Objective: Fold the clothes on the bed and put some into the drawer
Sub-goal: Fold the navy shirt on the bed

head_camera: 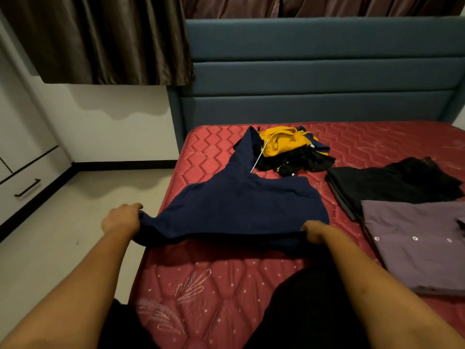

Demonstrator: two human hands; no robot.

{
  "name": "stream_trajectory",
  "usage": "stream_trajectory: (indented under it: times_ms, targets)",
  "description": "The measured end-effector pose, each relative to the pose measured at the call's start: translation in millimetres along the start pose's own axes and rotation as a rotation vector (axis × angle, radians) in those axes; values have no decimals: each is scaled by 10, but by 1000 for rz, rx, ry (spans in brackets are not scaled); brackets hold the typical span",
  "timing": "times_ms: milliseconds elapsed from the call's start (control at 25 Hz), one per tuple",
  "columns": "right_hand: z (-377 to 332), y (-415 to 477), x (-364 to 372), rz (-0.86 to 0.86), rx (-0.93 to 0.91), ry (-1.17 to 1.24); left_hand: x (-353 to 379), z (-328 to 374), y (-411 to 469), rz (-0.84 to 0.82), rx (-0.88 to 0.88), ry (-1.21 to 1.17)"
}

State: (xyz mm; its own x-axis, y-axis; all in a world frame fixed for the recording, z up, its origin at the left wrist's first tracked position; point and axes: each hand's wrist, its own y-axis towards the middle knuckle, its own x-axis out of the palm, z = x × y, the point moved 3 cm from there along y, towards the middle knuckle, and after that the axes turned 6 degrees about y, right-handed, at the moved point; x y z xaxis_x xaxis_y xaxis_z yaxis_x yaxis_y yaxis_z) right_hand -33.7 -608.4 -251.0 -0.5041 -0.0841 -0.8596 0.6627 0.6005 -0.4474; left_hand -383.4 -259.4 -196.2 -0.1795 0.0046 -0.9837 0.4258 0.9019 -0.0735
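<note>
Both hands, left hand (pixel 122 217) and right hand (pixel 313 231), pinch the blue top (pixel 241 207) by its near edge; it stretches away toward the upper middle of the frame

ahead of me on the left a dark brown curtain (pixel 100 39) hangs in heavy folds, its hem stopping partway down the white wall (pixel 120 139). it throws a wavy grey shadow (pixel 130 110) on the wall just below the hem. more brown curtain cloth (pixel 327 6) runs along the top edge of my view, further right. a black skirting board (pixel 125 164) lines the foot of the wall, then turns the corner and runs toward me down the left side. the floor (pixel 75 217) is pale and smooth, with one small dark mark (pixel 77 242) on it.
</note>
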Motion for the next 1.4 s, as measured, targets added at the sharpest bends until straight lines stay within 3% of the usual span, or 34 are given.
stream_trajectory:
  times_ms: [160,280,400,480,560,600,720,840,960,1080,1240,1400]
  targets:
    - [220,154,96,200,65,245,-91,127,376,-100,-147,-476]
    - [370,206,174,347,179,465,-98,350,486,-220,-352,-1242]
    - [464,324,144,439,262,598,-219,692,570,-159,-478,-1722]
    - [482,436,124,484,307,599,-351,890,727,-40,-506,-1832]
    - [484,528,109,528,349,618,-434,1066,861,79,-393,-1608]
    - [492,576,107,547,373,621,-419,1192,899,82,-249,-1447]
    - [533,744,120,535,418,617,-76,1801,785,-36,228,-952]
    - [577,846,145,486,440,610,433,2378,305,-146,505,-498]
    - [617,877,68,534,426,616,763,2849,-194,-123,735,-213]
    - [708,838,-21,626,457,661,826,3143,-356,-68,753,-139]
    - [918,817,164,383,406,816,820,3316,-412,-21,726,-141]
    - [917,687,131,441,318,769,834,3362,-530,-23,733,-46]
